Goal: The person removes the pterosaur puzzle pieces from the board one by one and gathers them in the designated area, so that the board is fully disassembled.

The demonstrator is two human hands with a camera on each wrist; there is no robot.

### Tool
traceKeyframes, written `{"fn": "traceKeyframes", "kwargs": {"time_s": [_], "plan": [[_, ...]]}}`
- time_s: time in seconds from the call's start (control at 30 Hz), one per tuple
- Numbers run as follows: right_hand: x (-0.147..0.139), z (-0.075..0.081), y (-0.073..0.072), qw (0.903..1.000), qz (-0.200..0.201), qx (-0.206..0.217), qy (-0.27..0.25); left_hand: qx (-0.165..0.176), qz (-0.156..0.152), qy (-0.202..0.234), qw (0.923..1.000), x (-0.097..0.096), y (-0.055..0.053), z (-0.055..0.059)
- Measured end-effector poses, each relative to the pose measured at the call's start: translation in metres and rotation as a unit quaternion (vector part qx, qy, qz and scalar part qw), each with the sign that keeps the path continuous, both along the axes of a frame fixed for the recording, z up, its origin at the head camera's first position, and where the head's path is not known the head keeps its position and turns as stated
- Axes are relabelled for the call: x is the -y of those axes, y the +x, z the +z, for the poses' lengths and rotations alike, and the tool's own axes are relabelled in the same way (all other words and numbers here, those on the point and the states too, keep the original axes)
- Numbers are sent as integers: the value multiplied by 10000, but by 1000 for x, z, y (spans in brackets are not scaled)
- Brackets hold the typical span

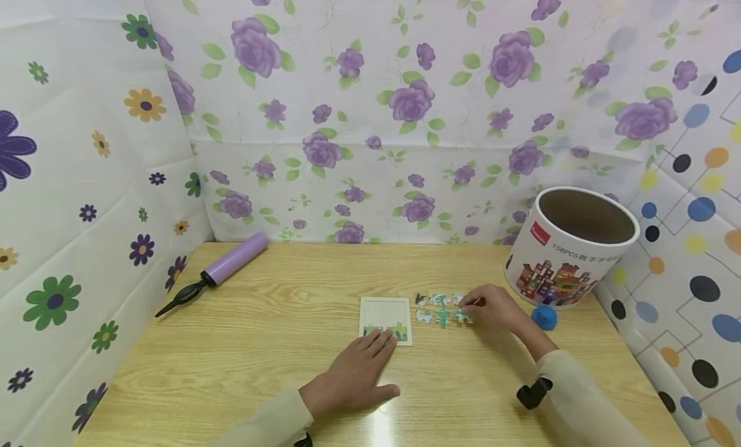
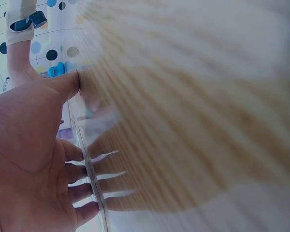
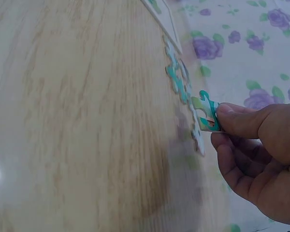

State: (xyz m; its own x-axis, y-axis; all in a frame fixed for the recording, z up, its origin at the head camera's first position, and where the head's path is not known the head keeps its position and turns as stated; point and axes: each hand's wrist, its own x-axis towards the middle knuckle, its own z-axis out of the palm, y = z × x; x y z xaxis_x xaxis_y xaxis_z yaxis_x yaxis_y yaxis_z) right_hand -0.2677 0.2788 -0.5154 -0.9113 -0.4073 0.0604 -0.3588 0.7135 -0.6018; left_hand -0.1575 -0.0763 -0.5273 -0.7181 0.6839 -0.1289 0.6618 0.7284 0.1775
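Note:
A square puzzle frame [image 1: 385,310] lies on the table, with green pieces [image 1: 400,331] set along its near side. My left hand [image 1: 360,371] reaches over that near edge, fingers straight and fingertips resting on the frame. The left wrist view shows its palm, with the fingers at the frame's edge [image 2: 93,176]. To the right of the frame, several loose jigsaw pieces [image 1: 442,317] are laid out in two rows. Between thumb and fingers my right hand [image 1: 494,310] pinches a green and white jigsaw piece [image 3: 207,114], close over the right end of those rows.
Behind the right hand stands a large white printed bucket [image 1: 570,251]. A small blue object [image 1: 544,317] sits in front of it, near the right forearm. At the back left lies a purple hand pump [image 1: 234,260]. Patterned cloths [image 1: 359,112] close off the back and sides.

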Motion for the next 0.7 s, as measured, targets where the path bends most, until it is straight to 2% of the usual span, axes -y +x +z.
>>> {"fn": "traceKeyframes", "kwargs": {"time_s": [0.3,0.7], "plan": [[-1,-13,-1,9997,-156,144,126,-60,3,28,10000,0,0,-2],[0,-23,-2,9998,-84,-54,157,-192,-48,-6,9998,1,-1,-6]]}}
